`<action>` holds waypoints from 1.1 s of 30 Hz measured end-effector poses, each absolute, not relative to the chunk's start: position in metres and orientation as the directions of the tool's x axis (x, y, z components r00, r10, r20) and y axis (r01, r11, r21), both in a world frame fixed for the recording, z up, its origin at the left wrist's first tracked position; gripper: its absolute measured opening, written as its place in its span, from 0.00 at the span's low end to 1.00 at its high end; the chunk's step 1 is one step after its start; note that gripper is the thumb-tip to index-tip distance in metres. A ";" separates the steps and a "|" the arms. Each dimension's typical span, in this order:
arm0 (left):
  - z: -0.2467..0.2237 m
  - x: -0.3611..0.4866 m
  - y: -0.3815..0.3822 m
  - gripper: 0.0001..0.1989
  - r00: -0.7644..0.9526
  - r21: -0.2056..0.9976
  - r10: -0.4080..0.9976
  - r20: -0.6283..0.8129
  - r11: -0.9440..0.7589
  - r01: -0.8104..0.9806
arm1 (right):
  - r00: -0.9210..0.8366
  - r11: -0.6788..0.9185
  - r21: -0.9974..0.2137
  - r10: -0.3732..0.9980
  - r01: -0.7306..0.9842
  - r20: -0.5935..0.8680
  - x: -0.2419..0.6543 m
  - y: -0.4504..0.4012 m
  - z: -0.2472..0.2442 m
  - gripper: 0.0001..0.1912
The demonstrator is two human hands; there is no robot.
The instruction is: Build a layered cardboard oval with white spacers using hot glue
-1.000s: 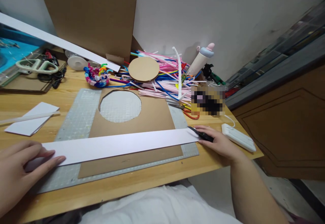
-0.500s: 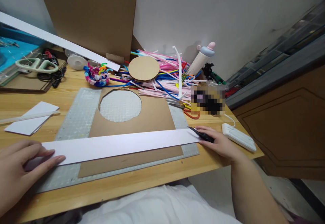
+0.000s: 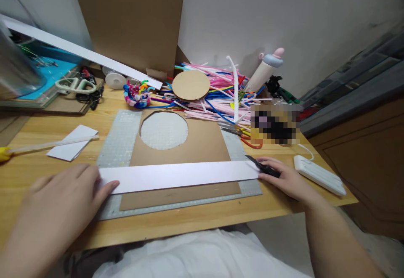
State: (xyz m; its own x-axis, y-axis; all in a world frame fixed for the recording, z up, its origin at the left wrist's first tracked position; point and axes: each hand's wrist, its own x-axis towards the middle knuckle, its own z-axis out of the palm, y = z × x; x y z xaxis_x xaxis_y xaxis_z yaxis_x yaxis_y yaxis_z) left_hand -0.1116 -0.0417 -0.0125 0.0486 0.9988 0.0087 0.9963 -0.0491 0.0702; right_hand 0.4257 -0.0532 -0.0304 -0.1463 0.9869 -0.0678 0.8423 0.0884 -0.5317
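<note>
A long white paper strip (image 3: 179, 177) lies crosswise over a brown cardboard sheet (image 3: 208, 143) with a round hole cut in it. Under the cardboard is a grey cutting mat (image 3: 118, 133). At the strip's left end, my left hand (image 3: 75, 189) is closed on the paper, thumb on top and fingertips hidden behind the edge. My right hand (image 3: 284, 179) is at the other end, holding a black utility knife (image 3: 263, 168) whose blade points left over the strip. The fingers of that hand also touch the strip's end.
Behind the mat lie a cardboard disc (image 3: 191, 85), a heap of pipe cleaners (image 3: 217, 105) and red-handled scissors (image 3: 251, 141). A white power strip (image 3: 318, 175) sits at right. On the left are folded white paper (image 3: 72, 143), pale green-handled scissors (image 3: 75, 86) and another long white strip (image 3: 85, 53).
The view has swung left, so everything sits farther right in the picture. My left hand's fingers have curled over the strip's end. My right hand keeps the utility knife.
</note>
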 end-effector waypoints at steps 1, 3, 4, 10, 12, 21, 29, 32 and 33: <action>-0.007 -0.105 -0.041 0.15 0.162 0.059 0.987 -0.018 -0.161 0.985 | -0.133 0.078 -0.534 0.989 0.842 -0.065 0.425 -0.053 -0.032 0.17; -0.002 -0.095 -0.037 0.13 0.376 0.181 0.926 -0.028 -0.365 0.913 | -0.112 0.064 -0.534 0.992 0.843 -0.059 0.424 -0.051 -0.036 0.17; -0.001 -0.092 -0.035 0.16 0.477 0.263 0.879 -0.028 -0.454 0.852 | -0.105 0.059 -0.529 0.993 0.847 -0.058 0.424 -0.050 -0.037 0.17; 0.004 -0.074 -0.024 0.29 0.719 0.417 0.691 -0.071 -0.635 0.651 | -0.106 0.052 -0.491 0.991 0.870 -0.081 0.430 -0.046 -0.043 0.17; 0.012 -0.063 -0.020 0.23 0.724 0.418 0.684 -0.088 -0.635 0.650 | -0.101 0.046 -0.487 0.991 0.872 -0.086 0.431 -0.047 -0.044 0.17; 0.015 -0.008 0.005 0.11 0.818 0.205 0.562 -0.119 -0.792 0.575 | -0.108 0.059 -0.502 0.992 0.863 -0.069 0.425 -0.048 -0.039 0.18; -0.006 0.017 0.016 0.10 0.851 0.105 0.524 -0.027 -0.845 0.524 | -0.088 0.047 -0.525 0.995 0.850 -0.054 0.420 -0.051 -0.040 0.15; -0.003 0.016 0.021 0.19 0.922 0.097 0.385 0.036 -0.920 0.380 | -0.100 0.057 -0.525 0.994 0.849 -0.052 0.420 -0.050 -0.040 0.15; -0.003 0.015 0.023 0.20 0.934 0.099 0.354 0.049 -0.932 0.348 | -0.107 0.064 -0.514 0.993 0.855 -0.054 0.420 -0.050 -0.038 0.15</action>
